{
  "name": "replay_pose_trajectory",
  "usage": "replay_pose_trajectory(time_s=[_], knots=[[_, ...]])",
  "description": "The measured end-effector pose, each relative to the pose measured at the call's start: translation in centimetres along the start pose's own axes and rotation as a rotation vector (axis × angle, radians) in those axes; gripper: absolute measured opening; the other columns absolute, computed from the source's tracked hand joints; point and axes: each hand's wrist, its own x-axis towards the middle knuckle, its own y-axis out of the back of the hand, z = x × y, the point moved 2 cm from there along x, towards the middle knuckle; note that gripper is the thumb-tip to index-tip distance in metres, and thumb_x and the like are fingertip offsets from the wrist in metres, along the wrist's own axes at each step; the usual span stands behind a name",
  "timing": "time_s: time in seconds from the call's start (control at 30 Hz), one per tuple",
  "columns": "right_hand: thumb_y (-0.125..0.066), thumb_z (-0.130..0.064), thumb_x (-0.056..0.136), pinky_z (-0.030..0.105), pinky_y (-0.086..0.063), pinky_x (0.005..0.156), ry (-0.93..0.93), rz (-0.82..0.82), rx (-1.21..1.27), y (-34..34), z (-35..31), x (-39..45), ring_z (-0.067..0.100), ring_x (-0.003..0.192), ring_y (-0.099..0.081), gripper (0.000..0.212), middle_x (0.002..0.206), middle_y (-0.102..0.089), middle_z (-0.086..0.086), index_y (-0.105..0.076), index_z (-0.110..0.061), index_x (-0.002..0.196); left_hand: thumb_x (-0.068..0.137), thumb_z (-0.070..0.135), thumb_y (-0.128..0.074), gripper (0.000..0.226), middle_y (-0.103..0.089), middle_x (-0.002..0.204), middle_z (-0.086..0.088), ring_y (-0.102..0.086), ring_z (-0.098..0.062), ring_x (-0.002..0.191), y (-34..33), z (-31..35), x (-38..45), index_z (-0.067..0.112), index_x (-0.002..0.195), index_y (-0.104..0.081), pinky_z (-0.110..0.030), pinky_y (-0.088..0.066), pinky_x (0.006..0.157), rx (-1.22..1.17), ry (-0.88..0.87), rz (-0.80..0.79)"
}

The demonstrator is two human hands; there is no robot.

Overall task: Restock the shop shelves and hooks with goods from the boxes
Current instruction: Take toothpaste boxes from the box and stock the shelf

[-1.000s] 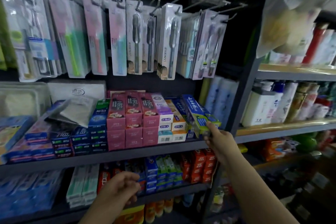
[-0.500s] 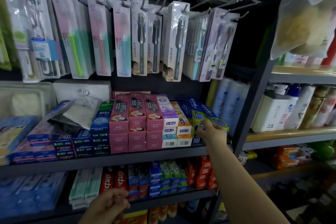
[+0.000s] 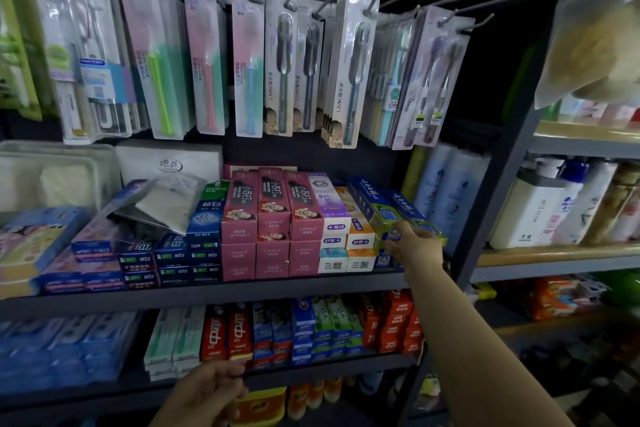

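At shelf's right end, right hand [image 3: 414, 246] fingers grip a blue box [image 3: 384, 206] running toward eleven o'clock; left hand [image 3: 207, 392] hangs loosely curled, empty.

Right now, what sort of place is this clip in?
Most likely a small shop's toiletries aisle: carded toothbrushes hang on hooks, toothpaste boxes stack on a metal shelf, and bottles fill the neighbouring rack.

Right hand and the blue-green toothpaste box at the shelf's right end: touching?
Touching. The head view shows the right hand with its fingers against the near end of the blue-green toothpaste box, no gap visible between them.
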Motion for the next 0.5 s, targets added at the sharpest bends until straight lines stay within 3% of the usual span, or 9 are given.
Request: replay_pose_trajectory(time_s=[0.1, 0.17, 0.27, 0.4, 0.5], knots=[[-0.066, -0.030, 0.086, 0.036, -0.056, 0.072, 0.036, 0.034, 0.022, 0.1, 0.4, -0.6, 0.018, 0.072, -0.066, 0.026, 0.079, -0.067, 0.005, -0.058, -0.015, 0.106, 0.088, 0.006, -0.063, 0.010, -0.073, 0.086, -0.017, -0.066, -0.040, 0.092, 0.8, -1.2, 0.7, 0.003, 0.098, -0.066, -0.044, -0.048, 0.085, 0.028, 0.013, 0.002], [-0.062, -0.033, 0.087, 0.040, -0.054, 0.082, 0.074, 0.152, 0.022, 0.6, 1.3, -1.7, 0.023, 0.087, -0.065, 0.025, 0.093, -0.068, 0.006, -0.058, -0.017, 0.106, 0.089, 0.006, -0.062, 0.011, -0.072, 0.086, -0.019, -0.065, -0.037, 0.084, 1.5, -1.9, 0.9, 0.003, 0.099, -0.065, -0.041, -0.046, 0.077, 0.047, 0.015, -0.013], [-0.053, -0.026, 0.092, 0.036, -0.046, 0.079, 0.198, 0.209, -0.006, 0.9, 4.0, -5.0, 0.022, 0.093, -0.059, 0.019, 0.101, -0.064, 0.002, -0.059, -0.016, 0.108, 0.089, 0.004, -0.061, 0.007, -0.072, 0.081, -0.019, -0.064, -0.033, 0.075, 3.0, -3.0, 0.7, 0.003, 0.094, -0.066, -0.036, -0.047, 0.070, 0.010, 0.019, 0.042], [-0.056, -0.020, 0.094, 0.032, -0.041, 0.077, 0.238, -0.074, -0.271, -0.4, 11.9, -10.9, 0.022, 0.087, -0.057, 0.008, 0.091, -0.061, 0.000, -0.059, -0.016, 0.100, 0.087, -0.004, -0.062, 0.010, -0.071, 0.068, -0.011, -0.059, -0.024, 0.063, 6.5, -7.2, -0.2, 0.005, 0.087, -0.066, -0.031, -0.045, 0.062, -0.060, 0.010, 0.201], [-0.063, -0.011, 0.089, 0.032, -0.041, 0.080, 0.138, -0.330, -0.501, -2.2, 20.8, -15.1, 0.025, 0.089, -0.060, 0.004, 0.090, -0.065, 0.008, -0.063, -0.011, 0.093, 0.081, 0.001, -0.067, 0.010, -0.067, 0.059, -0.002, -0.055, -0.018, 0.055, 10.8, -13.3, -1.7, 0.010, 0.084, -0.063, -0.027, -0.040, 0.056, -0.126, 0.108, 0.328]])
